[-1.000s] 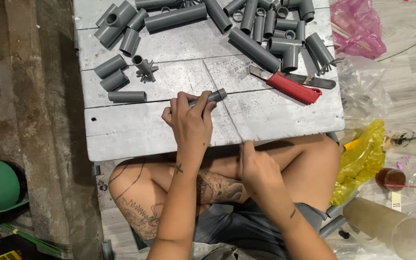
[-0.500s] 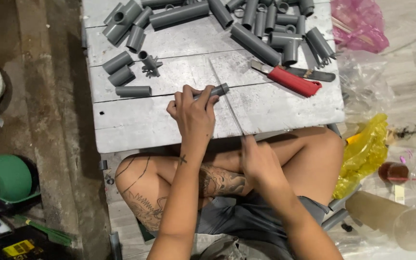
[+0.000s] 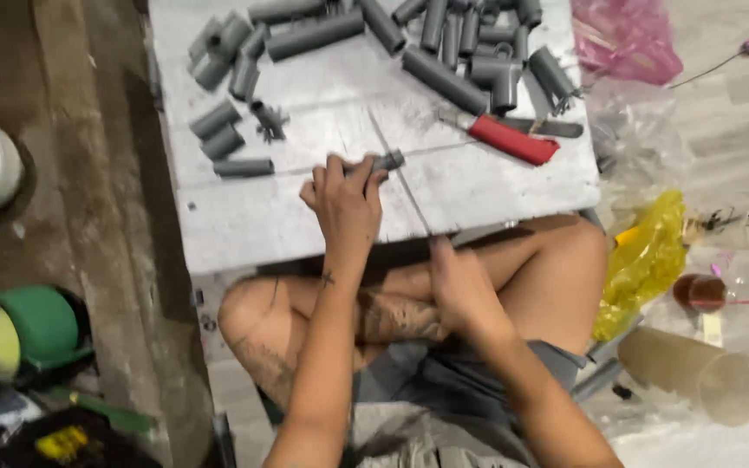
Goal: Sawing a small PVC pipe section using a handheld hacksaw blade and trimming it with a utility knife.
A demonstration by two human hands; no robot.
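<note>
- Left hand [image 3: 347, 198] is gripping a short grey pipe [image 3: 385, 162] flat on the desk [image 3: 244, 221].
- Right hand [image 3: 459, 286] is gripping a thin saw blade [image 3: 400, 178] that's crossing the pipe.

My left hand [image 3: 347, 201] covers most of the short grey plastic pipe piece [image 3: 385, 162], so only its end shows at centre frame. My right hand's [image 3: 461, 290] grip hides the handle of the thin blade [image 3: 400, 182]. The heap of grey pipe offcuts [image 3: 444, 35] is cut off by the top edge. At lower left, the green round container [image 3: 41, 325] is blurred.
</note>
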